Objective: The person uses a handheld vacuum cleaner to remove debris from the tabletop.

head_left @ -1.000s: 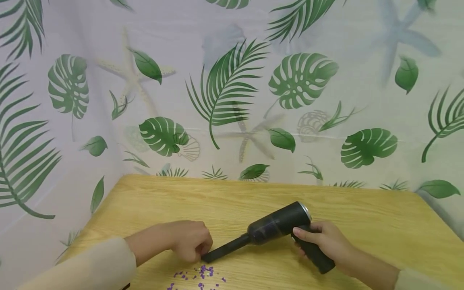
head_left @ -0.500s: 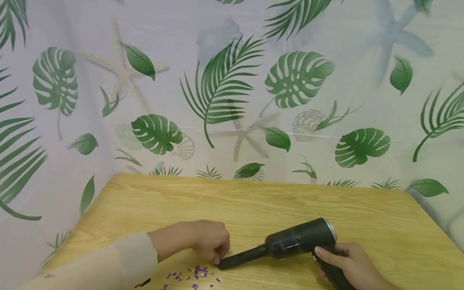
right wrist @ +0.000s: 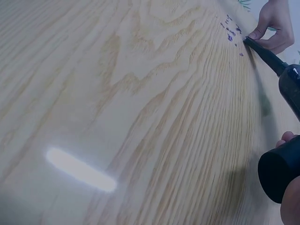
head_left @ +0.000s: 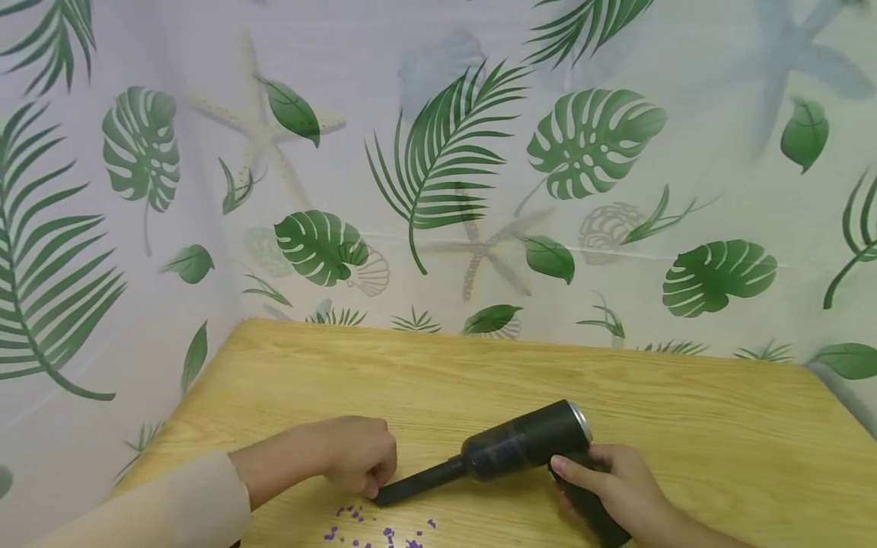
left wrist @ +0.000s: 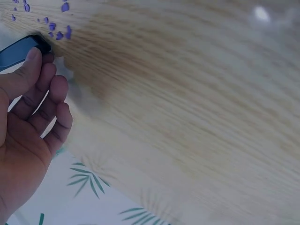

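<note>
A black handheld vacuum cleaner (head_left: 524, 441) with a clear dust cup and a long flat nozzle (head_left: 421, 483) is held slanting over the wooden table. My right hand (head_left: 620, 487) grips its handle, thumb lying along the near side. At the other end, my left hand (head_left: 359, 457) pinches the nozzle tip; the left wrist view shows the thumb (left wrist: 33, 58) on its edge. Small purple bits (head_left: 389, 533) lie scattered on the wood just in front of the tip. Something dark purple shows through the cup wall.
The wooden table (head_left: 329, 365) reaches back to a leaf-patterned sheet (head_left: 466, 289), which also hangs along the left side. Light glares off the table top in the right wrist view.
Both hands and the vacuum went right, then came back left. The clump of purple bits seen by the nozzle tip no longer shows there; other bits keep their places. The head view shifted slightly.
</note>
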